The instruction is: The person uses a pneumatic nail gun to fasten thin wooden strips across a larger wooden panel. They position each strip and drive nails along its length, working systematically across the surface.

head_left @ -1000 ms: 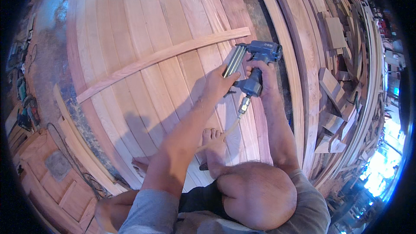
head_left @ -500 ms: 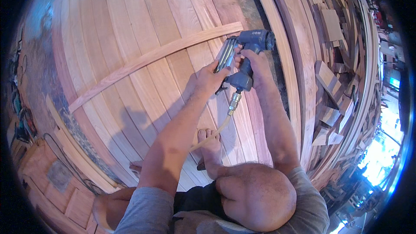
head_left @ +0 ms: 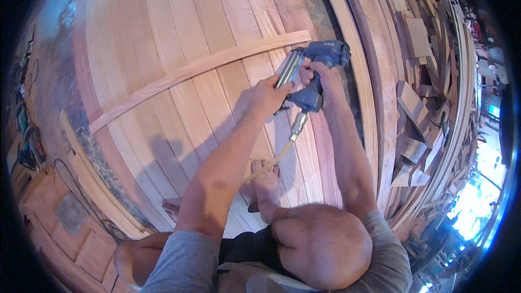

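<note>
A dark blue pneumatic nail gun (head_left: 328, 51) is in both my hands, over the right end of a long wooden strip (head_left: 190, 69). My right hand (head_left: 329, 82) wraps its handle just below the head. The fingers of my left hand (head_left: 266, 97) close round the silver magazine (head_left: 290, 69). From the handle's base, a metal coupling (head_left: 298, 123) leads to a yellowish air hose (head_left: 278, 157), which runs down behind my left forearm. The strip lies across a panel of side-by-side boards (head_left: 157, 27). Whether the gun's nose touches wood is hidden.
My bare foot (head_left: 267, 187) rests on the panel below the gun. Long planks (head_left: 374, 70) run along the right, with offcuts (head_left: 411, 149) heaped beyond them. At the left lie narrow boards (head_left: 100, 184), a dark cable (head_left: 73, 182) and power tools (head_left: 30, 149).
The whole view has shifted slightly, so gun and boards sit a little further right and lower. Both hands keep the same hold on the nail gun.
</note>
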{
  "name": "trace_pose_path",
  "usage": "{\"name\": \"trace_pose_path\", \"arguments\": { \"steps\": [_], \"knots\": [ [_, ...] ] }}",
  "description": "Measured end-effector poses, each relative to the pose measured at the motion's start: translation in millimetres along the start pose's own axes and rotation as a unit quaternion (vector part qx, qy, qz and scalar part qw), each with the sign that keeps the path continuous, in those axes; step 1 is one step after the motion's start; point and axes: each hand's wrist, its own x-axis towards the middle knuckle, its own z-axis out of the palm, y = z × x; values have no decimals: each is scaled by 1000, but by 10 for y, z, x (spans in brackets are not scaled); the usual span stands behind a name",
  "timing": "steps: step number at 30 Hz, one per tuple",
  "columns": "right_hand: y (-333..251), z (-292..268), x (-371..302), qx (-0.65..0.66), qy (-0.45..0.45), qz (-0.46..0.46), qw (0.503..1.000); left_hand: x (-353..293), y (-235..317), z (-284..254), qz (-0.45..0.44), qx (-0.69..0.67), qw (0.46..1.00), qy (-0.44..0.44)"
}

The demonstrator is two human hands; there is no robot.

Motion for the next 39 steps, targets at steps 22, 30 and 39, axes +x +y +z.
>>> {"name": "trace_pose_path", "arguments": {
  "steps": [22,30,39],
  "knots": [
    [52,585,-277,-70,4,25,997,-79,-599,-82,5,-137,990,43],
    [308,605,-389,-8,-60,34,998,-615,-470,-318,1,-12,991,132],
    [517,848,-311,-13,-114,40,993,-533,-803,-513,-8,-67,989,131]
  ]
}}
